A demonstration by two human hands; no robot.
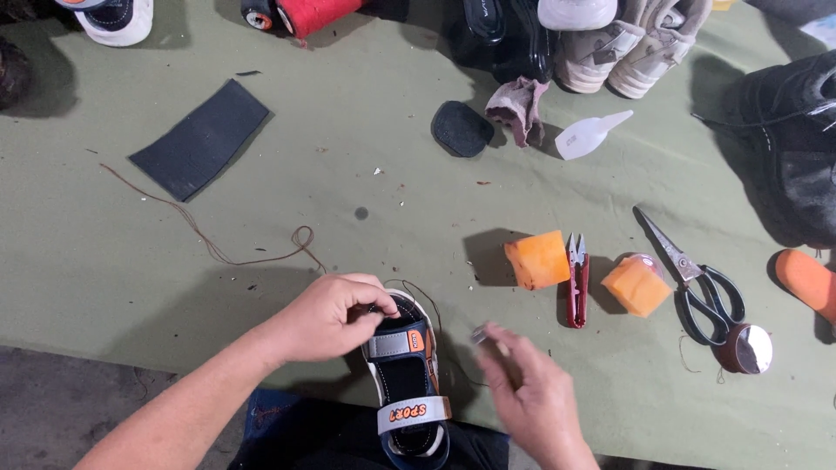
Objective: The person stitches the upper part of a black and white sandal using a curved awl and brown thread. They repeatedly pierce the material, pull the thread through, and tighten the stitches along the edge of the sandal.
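Sandal (pixel 407 383) lay at the table's (pixel 104 261) near edge, its heel gripped by the left hand (pixel 335 318). Blurred right hand (pixel 527 392) pinched something small; scissors (pixel 697 278) lay well apart.

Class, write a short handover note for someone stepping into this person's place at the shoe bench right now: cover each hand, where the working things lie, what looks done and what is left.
Left hand: pinching the heel end of the small sandal at the table's near edge.
Right hand: blurred beside the sandal, fingertips closed on something small and thin, possibly a needle; cannot tell for sure.
A dark thread runs from the sandal's heel; a loose brown thread lies to the left.
Within reach to the right: thread snips, two orange blocks, scissors.
Done: cannot tell how much stitching exists.
Left: sandal is in hand, not set aside.
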